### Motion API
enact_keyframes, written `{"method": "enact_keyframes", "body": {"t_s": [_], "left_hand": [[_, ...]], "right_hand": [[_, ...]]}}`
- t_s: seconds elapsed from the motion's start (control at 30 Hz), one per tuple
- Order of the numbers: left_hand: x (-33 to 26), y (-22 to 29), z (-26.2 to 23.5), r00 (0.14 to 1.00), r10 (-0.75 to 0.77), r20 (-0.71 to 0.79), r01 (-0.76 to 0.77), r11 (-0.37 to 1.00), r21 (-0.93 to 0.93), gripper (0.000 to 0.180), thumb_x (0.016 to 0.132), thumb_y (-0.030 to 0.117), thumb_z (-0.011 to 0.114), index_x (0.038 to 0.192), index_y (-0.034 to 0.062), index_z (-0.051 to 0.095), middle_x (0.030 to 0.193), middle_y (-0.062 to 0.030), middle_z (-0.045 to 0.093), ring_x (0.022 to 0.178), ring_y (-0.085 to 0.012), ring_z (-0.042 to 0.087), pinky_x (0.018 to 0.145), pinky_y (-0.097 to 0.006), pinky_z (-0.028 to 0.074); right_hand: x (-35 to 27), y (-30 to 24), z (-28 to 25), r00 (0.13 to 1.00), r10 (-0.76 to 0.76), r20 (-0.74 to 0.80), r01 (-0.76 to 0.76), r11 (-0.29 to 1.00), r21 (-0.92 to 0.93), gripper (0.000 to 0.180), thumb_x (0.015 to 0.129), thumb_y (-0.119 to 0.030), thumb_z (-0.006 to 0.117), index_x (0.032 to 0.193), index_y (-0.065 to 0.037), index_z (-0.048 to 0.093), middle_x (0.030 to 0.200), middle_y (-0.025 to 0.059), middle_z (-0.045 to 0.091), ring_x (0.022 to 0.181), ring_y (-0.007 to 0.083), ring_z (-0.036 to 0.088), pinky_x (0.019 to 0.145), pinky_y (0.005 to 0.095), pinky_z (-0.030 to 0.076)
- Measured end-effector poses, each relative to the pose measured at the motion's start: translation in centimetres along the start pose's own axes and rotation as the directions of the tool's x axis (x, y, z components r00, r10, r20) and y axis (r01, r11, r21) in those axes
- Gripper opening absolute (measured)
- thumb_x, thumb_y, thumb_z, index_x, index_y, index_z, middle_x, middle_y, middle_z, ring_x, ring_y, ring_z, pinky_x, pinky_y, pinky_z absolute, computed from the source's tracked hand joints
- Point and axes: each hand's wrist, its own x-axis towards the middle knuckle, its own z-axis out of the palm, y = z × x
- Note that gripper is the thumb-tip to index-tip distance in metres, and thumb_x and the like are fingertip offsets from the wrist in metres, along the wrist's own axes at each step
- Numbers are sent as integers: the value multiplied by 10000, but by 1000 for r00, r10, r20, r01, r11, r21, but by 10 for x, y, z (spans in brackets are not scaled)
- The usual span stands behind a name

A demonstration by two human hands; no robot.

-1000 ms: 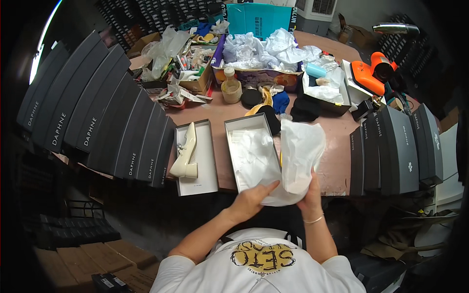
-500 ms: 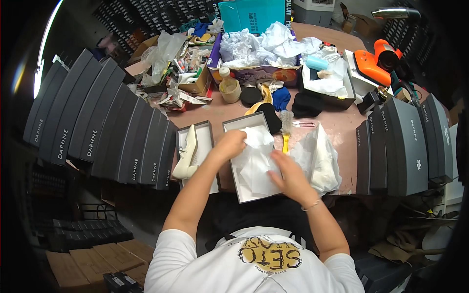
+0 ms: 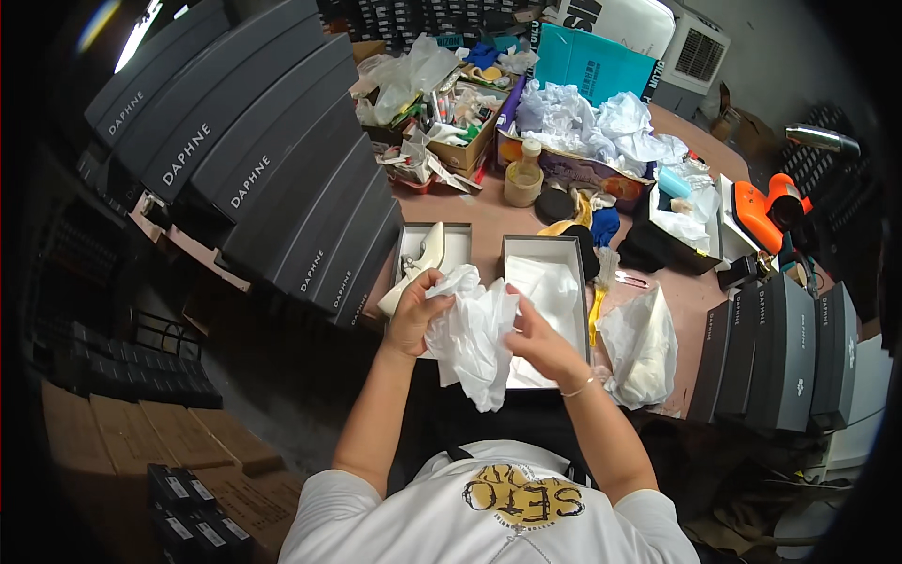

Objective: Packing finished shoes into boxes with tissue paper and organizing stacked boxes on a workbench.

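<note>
A crumpled sheet of white tissue paper (image 3: 470, 343) is up in front of me, gripped at its left edge by my left hand (image 3: 413, 315). My right hand (image 3: 543, 343) closes on the paper's right edge, its fingertips partly hidden by it. Below and behind the paper lies a shallow grey shoe box part (image 3: 581, 282), lined with more white paper. To the left, a cream shoe (image 3: 427, 258) with a bow leans in another shallow box part (image 3: 460, 230), partly covered by the left hand and paper. Right of the boxes, a pale shoe-shaped bundle (image 3: 644, 348) rests in thin white wrapping.
Dark shoe boxes (image 3: 310, 197) stand in a row at the left, more (image 3: 780, 357) at the right. Behind are a purple carton (image 3: 564, 164) of crumpled paper, a jar (image 3: 523, 179), a yellow-handled brush (image 3: 598, 310) and an orange tool (image 3: 756, 216).
The tissue paper has come up out of the grey box and moved toward me and left, bunched between both hands. The view has turned left.
</note>
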Motion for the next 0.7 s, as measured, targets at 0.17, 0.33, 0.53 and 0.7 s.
{"method": "enact_keyframes", "body": {"t_s": [0.17,0.33,0.53,0.7], "left_hand": [[-27,22,-34,818,165,-551,-97,984,150,438,817,0,634,1240,34,525,1063,-75,619,954,-166,608,835,-288,498],[-102,44,13,804,546,-238,-12,414,910,521,821,160,724,1257,-2,489,1145,-118,567,942,-181,578,788,-287,489],[-103,-15,22,876,96,-472,13,975,222,530,907,250,655,1304,-26,437,1102,-78,583,998,-124,573,824,-252,482],[-105,-18,31,873,223,-435,-124,962,244,272,944,157,599,1144,-17,542,1027,-44,612,990,-101,573,858,-231,453]], "right_hand": [[-8,21,31,977,43,-207,29,942,334,413,845,-114,698,1182,65,541,1071,104,638,936,164,621,841,299,503],[1,9,52,964,-219,-150,152,919,-364,405,812,-101,725,1155,21,549,1037,86,652,910,148,621,808,287,503],[9,32,87,972,-166,168,220,893,-392,767,820,-100,734,1438,-1,290,1237,105,494,970,162,559,763,290,503],[14,25,101,969,-184,164,245,646,-723,544,867,-108,686,1341,0,441,1148,105,542,877,125,579,694,275,509]]}}
